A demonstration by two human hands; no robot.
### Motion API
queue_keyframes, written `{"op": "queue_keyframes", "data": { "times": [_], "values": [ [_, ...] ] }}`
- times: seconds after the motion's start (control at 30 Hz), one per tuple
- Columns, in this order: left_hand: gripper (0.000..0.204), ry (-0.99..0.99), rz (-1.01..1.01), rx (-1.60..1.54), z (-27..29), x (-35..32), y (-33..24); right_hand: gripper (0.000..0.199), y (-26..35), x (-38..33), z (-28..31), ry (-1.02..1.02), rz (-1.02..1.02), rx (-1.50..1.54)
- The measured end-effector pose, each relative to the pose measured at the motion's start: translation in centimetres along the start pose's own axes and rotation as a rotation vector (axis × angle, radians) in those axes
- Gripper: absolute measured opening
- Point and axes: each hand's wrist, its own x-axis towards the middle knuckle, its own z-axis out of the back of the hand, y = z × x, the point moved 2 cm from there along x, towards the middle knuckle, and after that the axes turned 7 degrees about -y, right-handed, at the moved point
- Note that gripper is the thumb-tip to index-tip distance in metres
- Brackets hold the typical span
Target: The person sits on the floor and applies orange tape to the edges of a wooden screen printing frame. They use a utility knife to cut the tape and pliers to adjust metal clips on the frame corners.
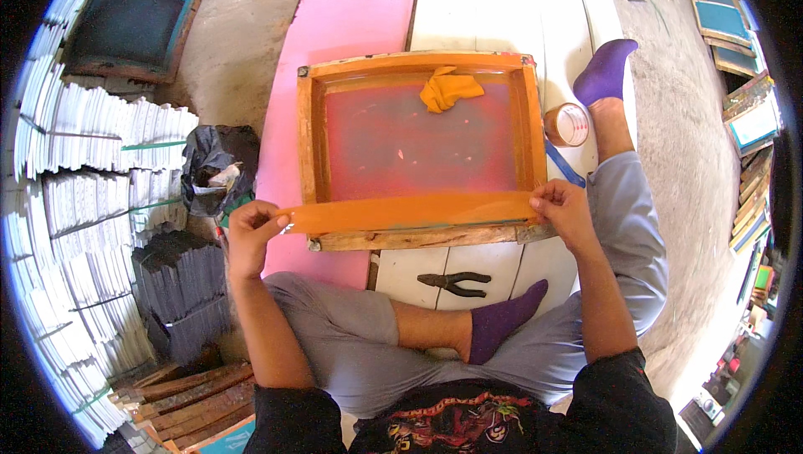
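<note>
A long strip of orange tape (410, 211) is stretched flat along the near rail of a wooden screen-printing frame (311, 132), which lies on white boards (493, 2) in front of the seated person. The left hand (249, 235) pinches the strip's left end, just past the frame's corner; fingers curled closed on it. The right hand (565, 210) pinches the right end at the opposite near corner, thumb and fingers pressed together on the tape. Inside the frame, the mesh (418, 145) shows red, with a crumpled orange rag (447, 89) at its far edge. A tape roll (567, 124) stands just right of the frame. Pliers (456, 283) lie on the boards near the purple-socked foot (502, 320). A black bag (216, 165) sits left of the frame, beside stacked sheets (92, 161)
</note>
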Motion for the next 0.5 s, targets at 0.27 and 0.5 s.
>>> {"op": "queue_keyframes", "data": {
  "times": [0.27,0.5],
  "values": [
    [0.017,0.125,-0.206,0.009,5.1,-10.6,-7.9,0.035,1.6,-7.2,-4.8,0.231,-0.337,0.061],
    [0.018,0.21,-0.242,0.135,6.7,-15.9,-11.2,0.02,5.7,-3.9,-10.8,0.179,0.826,-0.956]
  ]
}}
